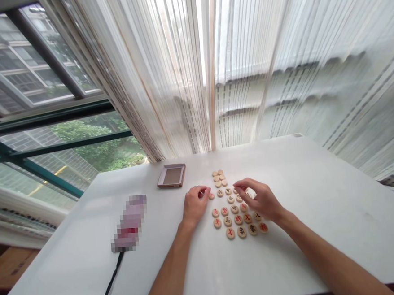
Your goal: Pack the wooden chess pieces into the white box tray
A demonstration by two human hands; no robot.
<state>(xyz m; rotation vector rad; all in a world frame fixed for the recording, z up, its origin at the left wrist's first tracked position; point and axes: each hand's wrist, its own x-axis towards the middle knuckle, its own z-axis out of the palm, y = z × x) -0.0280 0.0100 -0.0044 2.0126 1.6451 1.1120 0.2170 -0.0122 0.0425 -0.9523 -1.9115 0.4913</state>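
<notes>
Several round wooden chess pieces (235,214) with red or black characters lie in rows on the white table (322,201). A few more pieces (219,177) lie face down just behind them. My left hand (194,205) rests on the table left of the rows, fingers curled, its fingertips pinching a piece (211,195) at the rows' far left corner. My right hand (259,199) hovers over the right side of the rows with fingers bent and pinched toward a piece near the top row.
A small shallow box (172,175) with a brown inside lies at the back left of the pieces. A blurred pinkish object (130,223) with a black cable (110,279) lies on the left. Striped curtains (245,63) and a window (46,108) stand behind the table.
</notes>
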